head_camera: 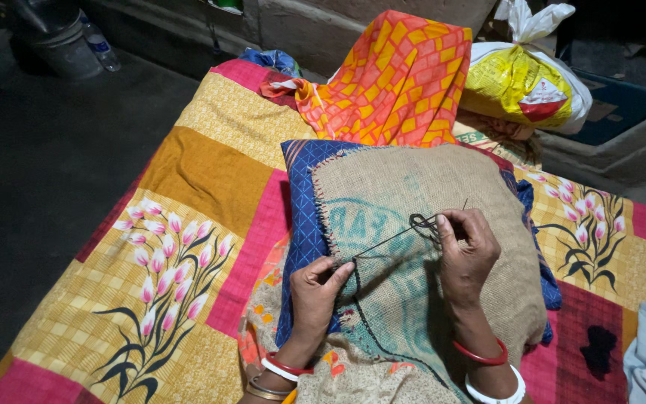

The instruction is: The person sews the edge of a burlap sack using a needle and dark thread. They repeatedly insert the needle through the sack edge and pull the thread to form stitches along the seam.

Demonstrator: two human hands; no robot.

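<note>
Right hand (466, 251) pinching needle (463, 205), grip clamped, dark thread (390, 241) stretching taut across burlap sack (428, 187). Left hand (319, 288) pressing burlap edge, fingertips together on cloth. Sack lying over blue quilted cloth (304, 194) on patchwork bedspread (203, 172).

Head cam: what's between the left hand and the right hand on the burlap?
A taut dark thread spans the gap over the tan burlap sack cloth, from the left hand up to the right hand, looping near the right fingertips. Nothing else lies between.
</note>
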